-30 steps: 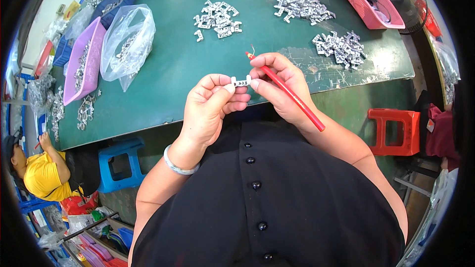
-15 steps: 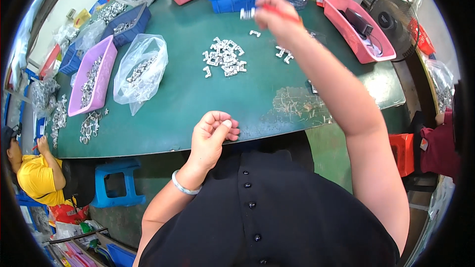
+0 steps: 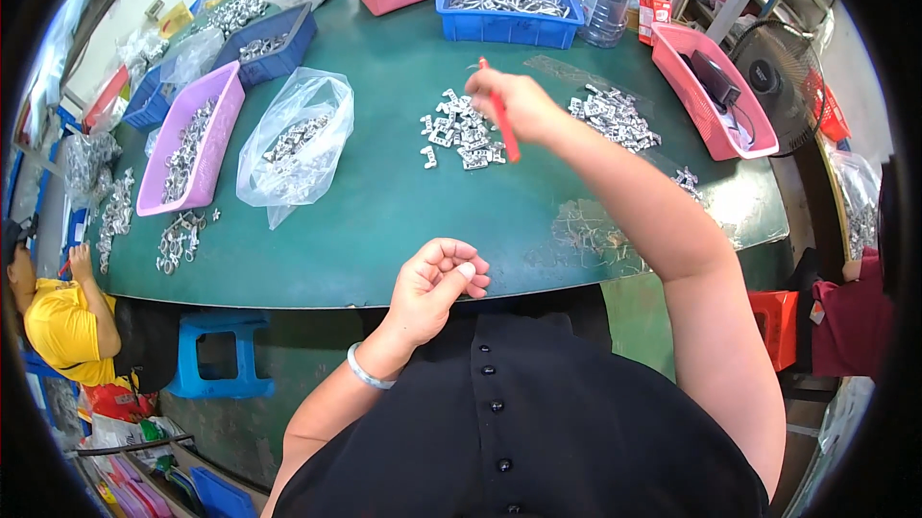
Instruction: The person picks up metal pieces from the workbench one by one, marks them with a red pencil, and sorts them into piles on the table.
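Note:
My right hand (image 3: 523, 105) is closed around a slim red tool (image 3: 503, 126), too little of which shows to name its kind. It hovers over the right side of a loose pile of small silvery metal clips (image 3: 471, 141), hiding part of it. Another heap of such clips (image 3: 615, 117) lies to the right of that hand. Close to the table's front edge, my left hand (image 3: 434, 289) is curled with the thumb against the fingers; anything inside is hidden. A pale bangle (image 3: 368, 369) circles the left wrist.
On the green table (image 3: 384, 249) are a clear bag of metal parts (image 3: 298, 148), a purple basket (image 3: 206, 168), a blue tray of metal rings (image 3: 509, 24) and a pink basket (image 3: 715, 105). A fan (image 3: 773, 81) stands right. A person in yellow (image 3: 72, 326) sits left.
My right hand has come back from near the blue tray to the clip pile. The metal piece seen at its fingertips no longer shows. My left hand stays curled; the view has shifted slightly.

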The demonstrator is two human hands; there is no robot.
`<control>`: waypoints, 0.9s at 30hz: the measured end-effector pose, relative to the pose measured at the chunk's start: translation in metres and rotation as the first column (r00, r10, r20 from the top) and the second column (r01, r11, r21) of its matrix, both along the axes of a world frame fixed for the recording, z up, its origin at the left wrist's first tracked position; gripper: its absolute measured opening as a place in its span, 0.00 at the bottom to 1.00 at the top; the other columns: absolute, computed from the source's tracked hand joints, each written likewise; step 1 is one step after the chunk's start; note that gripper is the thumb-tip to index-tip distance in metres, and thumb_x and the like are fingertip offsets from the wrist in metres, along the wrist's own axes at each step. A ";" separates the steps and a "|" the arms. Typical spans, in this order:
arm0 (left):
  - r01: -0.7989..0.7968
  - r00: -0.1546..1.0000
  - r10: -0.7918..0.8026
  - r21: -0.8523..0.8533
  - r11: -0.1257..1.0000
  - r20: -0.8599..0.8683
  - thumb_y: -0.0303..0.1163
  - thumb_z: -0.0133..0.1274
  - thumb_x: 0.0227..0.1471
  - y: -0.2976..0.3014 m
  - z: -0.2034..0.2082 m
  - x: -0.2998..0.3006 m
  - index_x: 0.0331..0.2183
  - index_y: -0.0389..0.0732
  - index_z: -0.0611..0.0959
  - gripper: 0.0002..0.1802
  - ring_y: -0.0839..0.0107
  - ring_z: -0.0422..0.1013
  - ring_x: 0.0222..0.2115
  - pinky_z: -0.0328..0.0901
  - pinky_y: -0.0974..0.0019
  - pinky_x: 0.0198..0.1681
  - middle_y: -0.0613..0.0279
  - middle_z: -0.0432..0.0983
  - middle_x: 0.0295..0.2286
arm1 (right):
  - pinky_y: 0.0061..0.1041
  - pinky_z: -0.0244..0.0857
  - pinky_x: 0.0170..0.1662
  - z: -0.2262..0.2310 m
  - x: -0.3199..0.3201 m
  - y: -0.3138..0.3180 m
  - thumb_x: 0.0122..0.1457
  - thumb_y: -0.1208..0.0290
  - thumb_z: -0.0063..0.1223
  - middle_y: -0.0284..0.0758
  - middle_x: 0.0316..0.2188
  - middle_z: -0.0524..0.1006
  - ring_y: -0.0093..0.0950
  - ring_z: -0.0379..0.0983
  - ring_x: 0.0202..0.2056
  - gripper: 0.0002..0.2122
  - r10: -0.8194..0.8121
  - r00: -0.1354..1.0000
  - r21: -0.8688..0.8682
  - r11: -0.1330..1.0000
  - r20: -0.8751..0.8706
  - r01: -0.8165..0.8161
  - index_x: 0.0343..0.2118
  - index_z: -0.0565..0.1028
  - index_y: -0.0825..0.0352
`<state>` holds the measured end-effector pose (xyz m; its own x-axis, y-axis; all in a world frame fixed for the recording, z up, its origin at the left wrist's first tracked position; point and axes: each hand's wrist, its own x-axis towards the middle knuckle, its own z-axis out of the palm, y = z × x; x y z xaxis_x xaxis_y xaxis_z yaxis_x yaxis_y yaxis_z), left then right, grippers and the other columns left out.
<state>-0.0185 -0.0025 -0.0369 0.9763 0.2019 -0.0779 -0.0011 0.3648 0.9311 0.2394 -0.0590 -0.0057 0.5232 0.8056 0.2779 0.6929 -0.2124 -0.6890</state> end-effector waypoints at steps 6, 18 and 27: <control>0.006 1.000 -0.006 -0.002 1.000 0.016 0.24 0.43 0.51 -0.001 0.001 0.000 0.36 0.34 0.70 0.08 0.72 0.71 0.29 0.68 0.70 0.33 0.55 0.73 0.31 | 0.32 0.62 0.38 -0.009 -0.023 0.019 0.43 0.77 0.53 0.37 0.28 0.72 0.36 0.66 0.36 0.11 0.086 0.957 -0.098 0.993 0.276 -0.062 0.32 0.68 0.65; 0.029 0.999 -0.027 -0.031 0.999 0.044 0.24 0.44 0.51 0.001 -0.003 -0.001 0.36 0.35 0.70 0.08 0.72 0.71 0.30 0.68 0.70 0.34 0.56 0.72 0.31 | 0.35 0.61 0.37 -0.007 -0.031 0.031 0.44 0.81 0.47 0.40 0.29 0.72 0.39 0.66 0.35 0.09 0.114 0.901 -0.185 0.982 0.419 -0.038 0.31 0.68 0.64; 0.029 0.998 -0.028 -0.031 0.999 0.049 0.24 0.43 0.51 0.002 -0.002 -0.002 0.36 0.35 0.70 0.08 0.73 0.71 0.30 0.68 0.70 0.34 0.57 0.72 0.31 | 0.34 0.62 0.36 -0.007 -0.029 0.025 0.45 0.80 0.47 0.42 0.28 0.70 0.41 0.68 0.33 0.10 0.125 0.927 -0.172 0.983 0.353 -0.067 0.33 0.69 0.63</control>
